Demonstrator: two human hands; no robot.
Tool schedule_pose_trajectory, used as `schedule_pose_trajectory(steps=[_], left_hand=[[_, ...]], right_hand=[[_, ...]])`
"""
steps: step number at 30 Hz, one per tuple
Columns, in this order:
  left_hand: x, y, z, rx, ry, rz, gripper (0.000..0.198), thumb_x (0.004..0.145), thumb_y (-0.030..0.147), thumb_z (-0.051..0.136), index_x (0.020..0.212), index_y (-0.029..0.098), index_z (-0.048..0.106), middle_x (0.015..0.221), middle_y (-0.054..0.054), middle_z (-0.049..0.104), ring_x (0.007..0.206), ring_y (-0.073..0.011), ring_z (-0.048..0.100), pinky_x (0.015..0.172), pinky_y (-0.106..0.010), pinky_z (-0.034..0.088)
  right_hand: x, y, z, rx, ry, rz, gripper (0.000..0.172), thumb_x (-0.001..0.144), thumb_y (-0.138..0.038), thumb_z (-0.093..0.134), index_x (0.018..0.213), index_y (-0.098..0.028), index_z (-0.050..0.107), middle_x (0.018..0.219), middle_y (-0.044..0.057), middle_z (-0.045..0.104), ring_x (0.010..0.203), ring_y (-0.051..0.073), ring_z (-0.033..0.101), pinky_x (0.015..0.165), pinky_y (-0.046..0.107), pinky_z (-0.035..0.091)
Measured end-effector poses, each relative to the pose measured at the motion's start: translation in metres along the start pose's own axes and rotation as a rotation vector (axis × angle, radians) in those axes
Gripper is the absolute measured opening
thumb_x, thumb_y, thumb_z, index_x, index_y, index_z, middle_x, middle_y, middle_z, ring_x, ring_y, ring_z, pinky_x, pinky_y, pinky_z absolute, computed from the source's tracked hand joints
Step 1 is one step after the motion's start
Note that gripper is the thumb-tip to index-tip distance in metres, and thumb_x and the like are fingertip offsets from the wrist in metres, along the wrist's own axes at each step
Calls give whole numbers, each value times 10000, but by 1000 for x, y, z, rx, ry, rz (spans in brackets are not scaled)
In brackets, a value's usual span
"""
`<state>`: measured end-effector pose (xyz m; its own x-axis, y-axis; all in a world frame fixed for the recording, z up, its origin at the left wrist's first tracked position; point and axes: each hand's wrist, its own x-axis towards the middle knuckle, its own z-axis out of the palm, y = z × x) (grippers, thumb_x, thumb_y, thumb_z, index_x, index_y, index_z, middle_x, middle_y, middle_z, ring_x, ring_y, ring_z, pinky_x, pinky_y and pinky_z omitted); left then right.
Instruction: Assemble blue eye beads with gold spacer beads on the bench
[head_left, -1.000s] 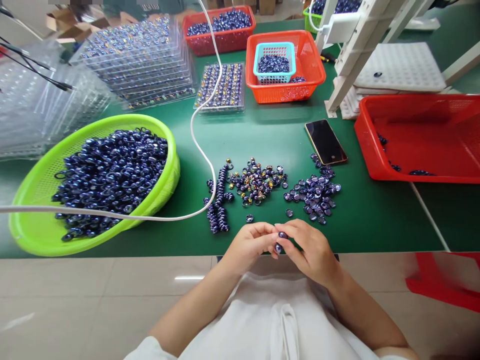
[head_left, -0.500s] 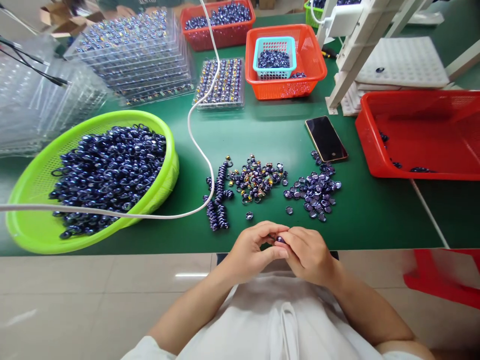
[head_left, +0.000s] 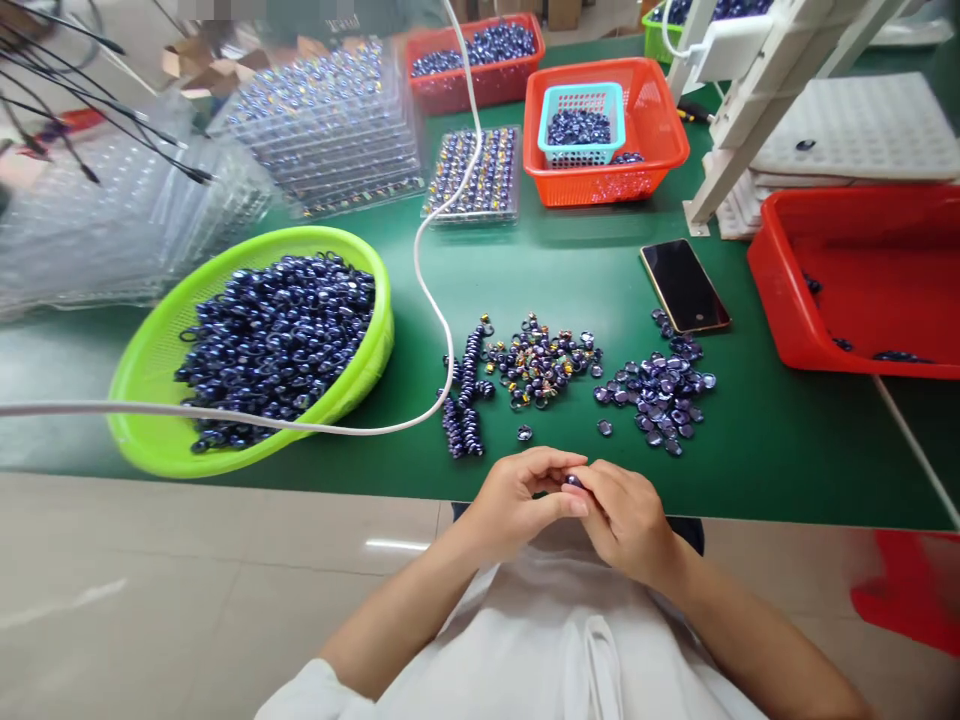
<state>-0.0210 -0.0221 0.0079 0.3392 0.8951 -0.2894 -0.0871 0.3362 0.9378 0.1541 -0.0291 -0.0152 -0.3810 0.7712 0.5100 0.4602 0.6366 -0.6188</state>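
Observation:
My left hand (head_left: 517, 505) and my right hand (head_left: 628, 515) meet at the table's front edge, fingertips pinched together around a small glossy dark-blue piece (head_left: 574, 481). Much of that piece is hidden by the fingers, so its full shape is unclear. Just beyond the hands lie a single round piece (head_left: 524, 433) and a flat blue disc (head_left: 604, 428). Further off, to the right, spreads a heap of similar blue discs (head_left: 660, 395). A pile of blue and gold ring-like pieces (head_left: 544, 365) lies left of it, beside blue rings lined up in rows (head_left: 470, 375).
On the left a green basket (head_left: 384, 330) holds many blue rings, crossed by a white cable (head_left: 431, 290). A phone (head_left: 684, 285) and a red bin (head_left: 780, 330) lie to the right. Behind are an orange basket (head_left: 540, 175), a filled clear tray (head_left: 474, 175) and stacked trays (head_left: 337, 150).
The whole view has shifted, so the table's things appear further right and slightly turned. Both hands keep nearly the same grip on the blue piece.

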Motion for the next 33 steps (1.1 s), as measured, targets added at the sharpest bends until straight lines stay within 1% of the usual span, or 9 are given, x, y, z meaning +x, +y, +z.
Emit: schedule_pose_trajectory(steps=[4, 7, 10, 13, 17, 19, 21, 26, 33], left_hand=[[-11, 17, -15, 162, 43, 48, 476, 686, 224, 861, 1135, 149, 723, 1000, -104, 742, 824, -199, 710, 766, -314, 607], [-23, 37, -39, 344, 152, 204, 337, 742, 229, 822, 1064, 158, 752, 974, -96, 754, 807, -188, 710, 742, -291, 609], [-34, 61, -81, 558, 486, 325, 246, 770, 251, 804, 1000, 174, 762, 951, -61, 758, 803, -177, 707, 778, -296, 611], [-36, 84, -139, 790, 981, 429, 300, 771, 296, 806, 1038, 174, 748, 1006, -38, 762, 858, -197, 720, 853, -368, 610], [-29, 99, -193, 1280, 1206, 625, 466, 646, 296, 893, 1049, 115, 744, 1166, -103, 745, 1093, -322, 684, 1009, -532, 523], [-24, 96, -188, 1400, 1170, 729, 485, 656, 276, 889, 1087, 122, 729, 1229, -118, 718, 1142, -333, 663, 1028, -538, 504], [-18, 85, -160, 1392, 1016, 797, 403, 732, 237, 839, 1108, 166, 713, 1202, -88, 723, 1110, -285, 676, 998, -494, 528], [2, 33, -73, 1229, 226, 671, 230, 888, 187, 671, 1117, 168, 676, 1059, -101, 712, 956, -212, 670, 832, -348, 590], [18, -3, -42, 1245, 125, 534, 181, 947, 123, 526, 1024, 132, 690, 943, -107, 696, 861, -225, 632, 739, -355, 580]], right_hand=[[11, -7, 0, 194, -176, 21, 366, 977, -129, 450, 1333, -197, 505, 988, 92, 707, 851, 202, 687, 738, 323, 579], [18, -9, -7, 243, -242, 38, 498, 994, -178, 461, 1481, -216, 364, 1036, 79, 698, 878, 188, 684, 786, 325, 584], [18, -2, -17, 196, -162, 132, 489, 992, -194, 491, 1467, -244, 385, 1017, 54, 688, 846, 166, 676, 791, 311, 580], [14, 10, -24, 119, -70, 228, 380, 984, -169, 507, 1357, -241, 509, 977, 40, 693, 832, 161, 678, 792, 299, 571], [11, 20, -23, 64, -17, 241, 270, 961, -132, 542, 1203, -227, 612, 980, 49, 705, 854, 172, 685, 791, 303, 564], [12, 22, -18, 51, -8, 199, 260, 947, -106, 553, 1169, -219, 625, 981, 58, 706, 876, 182, 683, 812, 322, 563], [15, 21, -11, 39, -5, 148, 262, 936, -86, 556, 1156, -207, 629, 973, 69, 704, 892, 195, 678, 828, 346, 562], [25, 16, 4, 30, -66, 78, 249, 938, -77, 534, 1144, -181, 629, 958, 90, 695, 879, 209, 667, 795, 375, 565], [33, 17, 7, -125, -104, 98, 317, 948, -98, 504, 1237, -177, 608, 1150, 133, 679, 1091, 252, 631, 924, 431, 545]])
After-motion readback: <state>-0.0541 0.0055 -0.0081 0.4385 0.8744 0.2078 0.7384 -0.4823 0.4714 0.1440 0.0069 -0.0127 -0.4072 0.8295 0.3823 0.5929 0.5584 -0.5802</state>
